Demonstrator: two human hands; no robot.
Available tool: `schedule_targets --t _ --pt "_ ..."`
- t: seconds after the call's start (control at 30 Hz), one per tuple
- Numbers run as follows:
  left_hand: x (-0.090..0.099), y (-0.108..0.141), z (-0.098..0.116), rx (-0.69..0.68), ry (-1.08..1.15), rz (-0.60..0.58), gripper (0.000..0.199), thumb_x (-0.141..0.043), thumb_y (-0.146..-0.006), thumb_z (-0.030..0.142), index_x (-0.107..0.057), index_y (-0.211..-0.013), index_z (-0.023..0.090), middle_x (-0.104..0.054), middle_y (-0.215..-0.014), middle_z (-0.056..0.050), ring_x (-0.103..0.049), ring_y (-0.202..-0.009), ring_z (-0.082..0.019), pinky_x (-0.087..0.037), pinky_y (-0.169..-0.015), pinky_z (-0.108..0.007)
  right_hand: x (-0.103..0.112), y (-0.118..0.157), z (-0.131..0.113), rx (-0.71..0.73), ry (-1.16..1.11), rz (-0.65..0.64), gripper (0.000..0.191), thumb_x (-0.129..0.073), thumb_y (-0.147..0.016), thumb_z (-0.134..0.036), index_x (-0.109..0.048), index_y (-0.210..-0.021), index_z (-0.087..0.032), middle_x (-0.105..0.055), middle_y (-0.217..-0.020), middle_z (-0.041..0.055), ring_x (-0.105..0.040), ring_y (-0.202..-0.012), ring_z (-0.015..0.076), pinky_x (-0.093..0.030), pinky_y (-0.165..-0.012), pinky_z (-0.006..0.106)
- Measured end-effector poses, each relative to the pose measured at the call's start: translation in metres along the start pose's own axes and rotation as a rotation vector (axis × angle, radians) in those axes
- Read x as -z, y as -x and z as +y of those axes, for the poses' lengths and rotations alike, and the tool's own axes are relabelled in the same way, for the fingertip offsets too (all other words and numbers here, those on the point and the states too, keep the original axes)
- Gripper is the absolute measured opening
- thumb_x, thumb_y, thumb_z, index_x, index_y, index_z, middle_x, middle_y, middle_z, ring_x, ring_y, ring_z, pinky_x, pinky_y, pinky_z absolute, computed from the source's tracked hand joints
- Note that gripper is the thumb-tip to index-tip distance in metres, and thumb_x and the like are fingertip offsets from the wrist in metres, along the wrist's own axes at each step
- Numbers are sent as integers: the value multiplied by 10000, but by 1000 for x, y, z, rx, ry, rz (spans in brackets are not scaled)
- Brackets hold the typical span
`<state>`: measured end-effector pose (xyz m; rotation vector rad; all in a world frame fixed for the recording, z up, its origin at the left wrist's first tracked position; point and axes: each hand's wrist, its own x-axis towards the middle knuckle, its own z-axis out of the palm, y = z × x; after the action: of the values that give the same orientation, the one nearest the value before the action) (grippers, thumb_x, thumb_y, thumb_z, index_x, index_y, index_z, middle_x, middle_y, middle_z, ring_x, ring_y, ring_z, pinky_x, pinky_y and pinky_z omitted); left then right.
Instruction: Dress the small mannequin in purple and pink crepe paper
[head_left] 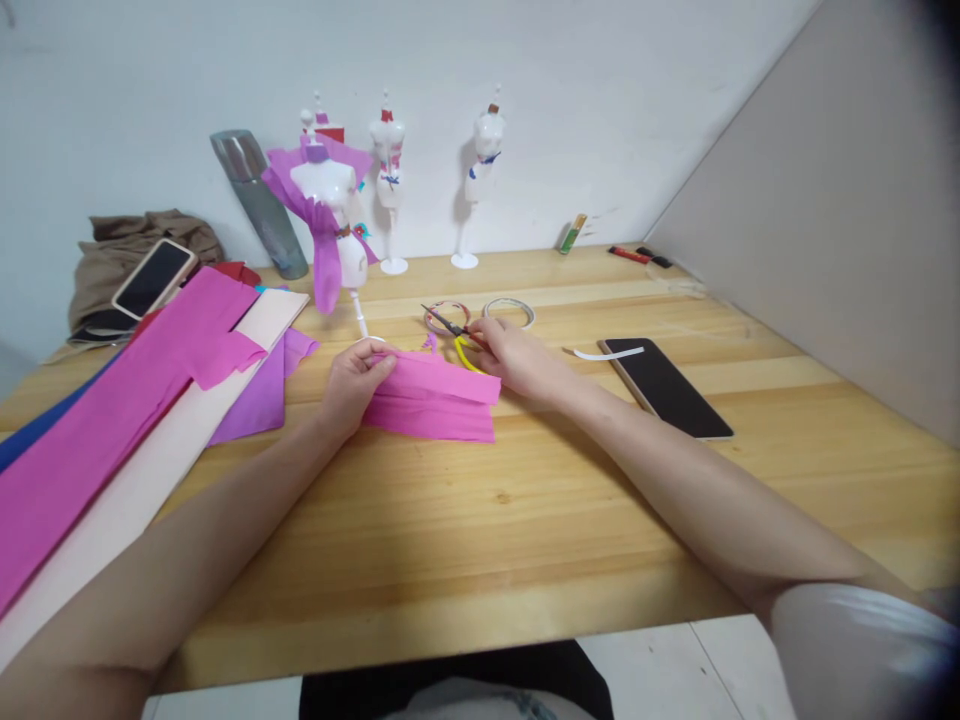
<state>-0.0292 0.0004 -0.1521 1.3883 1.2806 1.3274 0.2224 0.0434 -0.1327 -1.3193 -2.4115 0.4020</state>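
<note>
My left hand (pixel 354 388) is closed, thumb and fingers pinching the left end of a folded strip of pink crepe paper (pixel 435 405). The rest of the strip lies over the table in front of me. My right hand (pixel 519 360) has its fingers round one handle of a pair of scissors (pixel 463 345) with a yellow handle; the dark blades point away to the left, just beyond the paper. Behind my left hand stands a white mini mannequin (pixel 352 262) draped in purple crepe paper (pixel 324 235). Two tape rolls (pixel 511 303) lie behind the scissors.
Crepe paper sheets (pixel 112 400) and a phone (pixel 154 278) are piled at left, by a brown cloth (pixel 142 240). A bottle (pixel 262 205) leans on the wall near more mannequins (pixel 487 140). A larger phone (pixel 667 388) with a white strip (pixel 611 354) lies at right.
</note>
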Motion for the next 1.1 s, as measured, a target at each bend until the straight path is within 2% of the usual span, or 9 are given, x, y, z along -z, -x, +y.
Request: schedule_targets --t 0.1,0.17,0.27,0.37,0.43,0.57,0.7,0.93,1.1 --pt "0 0 0 6 1 15 147 -708 -704 339 -672 -783 220 -648 -745 13 -561 -707 -164 -470 -704 -291 -1 -4 11 5 -283 49 415 -560 -941 -367 -547 -1306 -169 -680 -1118 153 -654 -968 263 -498 -812 379" --pt "0 0 0 3 -2 24 141 -706 -712 332 -679 -793 219 -657 -751 9 -568 -710 -166 -476 -703 -292 1 -6 17 21 -465 35 557 -631 -895 -428 -498 -1382 -192 -670 -985 88 -636 -859 219 -501 -750 351" --pt "0 0 0 -15 -7 35 138 -710 -713 325 -684 -796 219 -678 -787 0 -585 -743 -168 -485 -726 -290 11 -3 20 17 -611 -108 715 -753 -784 -446 -478 -1402 -212 -568 -817 -10 -540 -697 157 -443 -633 298" --pt "0 0 -1 -28 -1 43 144 -710 -709 334 -682 -792 220 -681 -796 -2 -591 -761 -168 -483 -738 -287 24 2 18 79 -711 -195 515 -781 -773 -474 -540 -1172 -255 -535 -856 -16 -506 -726 141 -436 -650 287" --pt "0 -1 -2 -29 0 45 152 -709 -713 340 -685 -803 221 -681 -802 -1 -592 -765 -167 -481 -744 -290 30 5 16 140 -747 -246 447 -762 -796 -521 -516 -1055 -252 -516 -876 -10 -497 -776 149 -442 -694 297" --pt "0 -1 -4 -27 -1 52 161 -701 -720 350 -680 -821 227 -668 -792 7 -588 -757 -167 -479 -752 -300 34 7 20 174 -620 -377 520 -759 -770 -616 -486 -975 -223 -473 -849 -14 -421 -742 141 -378 -643 292" --pt "0 0 -3 -28 -13 57 175 -698 -719 364 -677 -831 231 -673 -811 4 -589 -776 -172 -476 -764 -305 33 6 23 149 -431 -401 530 -772 -735 -617 -494 -922 -206 -437 -807 -25 -379 -710 134 -330 -624 291" --pt "0 1 0 -46 -35 51 174 -702 -717 381 -655 -797 233 -635 -763 1 -567 -745 -179 -452 -729 -310 40 7 25 192 -416 -392 412 -724 -784 -569 -617 -921 -195 -584 -891 23 -501 -772 163 -398 -680 304" --pt "-1 1 3 -21 -53 61 196 -695 -707 403 -650 -799 236 -617 -749 7 -562 -748 -177 -449 -741 -312 37 7 30 203 -410 -356 467 -734 -770 -597 -692 -966 -175 -677 -928 47 -587 -809 182 -455 -714 315"
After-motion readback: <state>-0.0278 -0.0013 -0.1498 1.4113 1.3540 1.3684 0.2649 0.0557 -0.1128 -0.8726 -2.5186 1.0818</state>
